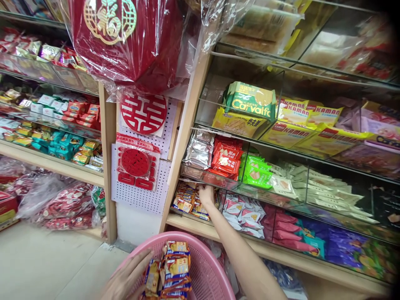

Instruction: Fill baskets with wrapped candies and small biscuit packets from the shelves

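Note:
My right hand (pixel 206 195) reaches into a low shelf compartment of orange-and-blue snack packets (pixel 184 198). Its fingers are curled down among them, and what they grip is hidden. In front of the shelf stands a pink plastic basket (pixel 215 271), holding stacked snack packets (pixel 176 266) of the same orange, blue and cream look. At the basket's left side is my left hand (pixel 133 271), its fingers stretched out alongside the stack; its lower part is cut off by the frame edge.
Clear dividers (pixel 222 200) and shelf fronts frame the compartments. White-and-pink packets (pixel 245 212) lie right of my right hand; red packets (pixel 227 156) and green packets (pixel 256 171) are above. A wrapped red box (pixel 134 54) hangs overhead. Tiled floor (pixel 62 254) lies at left.

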{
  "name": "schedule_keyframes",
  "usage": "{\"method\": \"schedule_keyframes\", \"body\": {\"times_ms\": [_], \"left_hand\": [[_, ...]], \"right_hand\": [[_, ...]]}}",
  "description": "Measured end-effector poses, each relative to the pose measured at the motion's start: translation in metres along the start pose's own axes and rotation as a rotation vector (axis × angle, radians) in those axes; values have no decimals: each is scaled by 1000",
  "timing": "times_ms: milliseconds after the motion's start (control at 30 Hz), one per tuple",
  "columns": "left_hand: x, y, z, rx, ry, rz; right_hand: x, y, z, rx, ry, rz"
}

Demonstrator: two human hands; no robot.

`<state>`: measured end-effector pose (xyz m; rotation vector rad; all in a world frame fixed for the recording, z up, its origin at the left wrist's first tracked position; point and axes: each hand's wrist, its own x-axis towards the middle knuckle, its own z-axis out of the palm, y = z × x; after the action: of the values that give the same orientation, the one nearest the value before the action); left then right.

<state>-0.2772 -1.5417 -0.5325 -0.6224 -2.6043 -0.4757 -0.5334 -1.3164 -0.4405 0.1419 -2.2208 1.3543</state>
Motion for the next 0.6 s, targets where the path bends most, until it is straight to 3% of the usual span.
{"method": "schedule_keyframes", "body": {"times_ms": [133,300,433,600], "left_hand": [[1,-3,1,20,46,11],[8,3,-2,18,57,-31],[24,26,-17,-78,95,-113],[34,59,-29,-219,93,-226]], "right_hand": [[-21,-5,-23,124,-12,82],[-62,-17,-66,411,-47,209],[-111,-35,-91,450,-101,235],[-183,-62,-92,495,-246,361]]}}
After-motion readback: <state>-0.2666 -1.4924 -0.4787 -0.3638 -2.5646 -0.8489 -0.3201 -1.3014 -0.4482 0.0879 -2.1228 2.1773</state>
